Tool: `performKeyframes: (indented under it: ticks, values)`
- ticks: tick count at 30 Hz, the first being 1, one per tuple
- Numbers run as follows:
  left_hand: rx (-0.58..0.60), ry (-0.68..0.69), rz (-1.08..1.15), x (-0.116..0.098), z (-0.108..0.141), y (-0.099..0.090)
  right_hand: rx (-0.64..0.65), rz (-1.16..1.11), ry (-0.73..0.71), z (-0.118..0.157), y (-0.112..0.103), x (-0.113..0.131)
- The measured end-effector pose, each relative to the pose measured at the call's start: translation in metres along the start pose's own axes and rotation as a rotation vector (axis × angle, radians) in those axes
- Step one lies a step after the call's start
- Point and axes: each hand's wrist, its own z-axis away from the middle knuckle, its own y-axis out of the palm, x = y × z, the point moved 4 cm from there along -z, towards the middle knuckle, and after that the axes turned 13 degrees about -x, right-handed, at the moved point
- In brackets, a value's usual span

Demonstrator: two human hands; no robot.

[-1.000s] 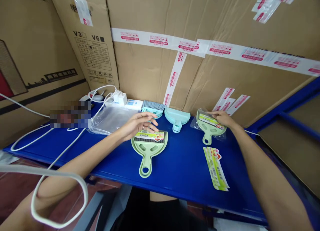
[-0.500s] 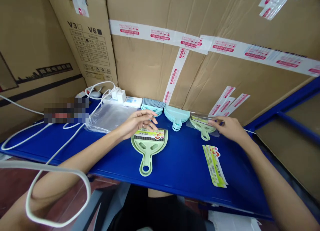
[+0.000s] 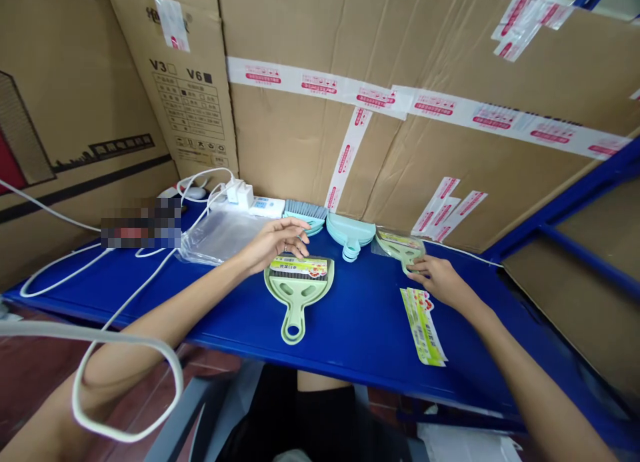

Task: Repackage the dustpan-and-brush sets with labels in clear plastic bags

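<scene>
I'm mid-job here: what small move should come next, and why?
Probably the left hand should take one of the clear plastic bags. It appears to hold nothing, and the front green dustpan-and-brush set carries its label but shows no bag around it, while the farther green set, by the right hand, already lies in clear plastic.

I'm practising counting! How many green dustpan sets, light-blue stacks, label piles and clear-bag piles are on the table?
Green dustpan sets: 2
Light-blue dustpan stack: 1
Light-blue brush stack: 1
Loose label pile: 1
Clear-bag pile: 1
Total: 6
</scene>
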Motion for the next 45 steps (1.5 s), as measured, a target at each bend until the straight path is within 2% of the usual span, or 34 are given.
performKeyframes:
  ticks: [7,10,12,15,16,18,20,21,24,26,30,33,37,42,45]
  values:
    - [-0.003,-0.016,-0.02,0.006,0.0,0.001,-0.018,0.016,-0.009,0.005,0.0,0.007]
    - [-0.03,-0.006,-0.046,0.004,-0.001,0.0,-0.019,-0.001,0.03,0.006,0.0,0.008]
    - [-0.075,0.019,-0.074,0.002,-0.002,-0.003,-0.063,0.056,0.052,0.008,-0.005,0.017]
    - [-0.188,0.084,-0.127,-0.004,-0.005,-0.012,-0.191,0.12,0.039,0.01,-0.02,0.052]
    - [-0.23,0.102,-0.144,-0.006,-0.006,-0.015,-0.179,0.068,0.003,0.009,-0.022,0.07]
    - [-0.298,0.126,-0.175,-0.008,-0.008,-0.021,-0.003,-0.096,-0.089,0.006,-0.015,0.106]
    - [-0.337,0.137,-0.196,-0.008,-0.008,-0.024,0.198,-0.222,-0.178,0.001,-0.002,0.139]
    - [-0.344,0.139,-0.206,-0.008,-0.009,-0.025,0.257,-0.245,-0.198,-0.002,0.006,0.152]
    - [-0.334,0.135,-0.232,-0.006,-0.009,-0.024,0.336,-0.213,-0.24,-0.016,0.032,0.179]
    - [-0.32,0.128,-0.247,-0.004,-0.008,-0.022,0.347,-0.184,-0.318,-0.025,0.045,0.194]
    - [-0.308,0.124,-0.262,-0.001,-0.008,-0.021,0.354,-0.186,-0.438,-0.045,0.053,0.222]
    - [-0.303,0.123,-0.271,-0.001,-0.007,-0.02,0.424,-0.205,-0.393,-0.061,0.055,0.23]
    - [-0.304,0.136,-0.253,-0.004,-0.006,-0.019,0.524,-0.249,-0.335,-0.071,0.067,0.227]
    - [-0.28,0.14,-0.227,-0.007,-0.007,-0.017,0.451,-0.288,-0.387,-0.07,0.076,0.224]
    - [-0.284,0.137,-0.209,-0.006,-0.009,-0.018,0.479,-0.268,-0.389,-0.069,0.076,0.227]
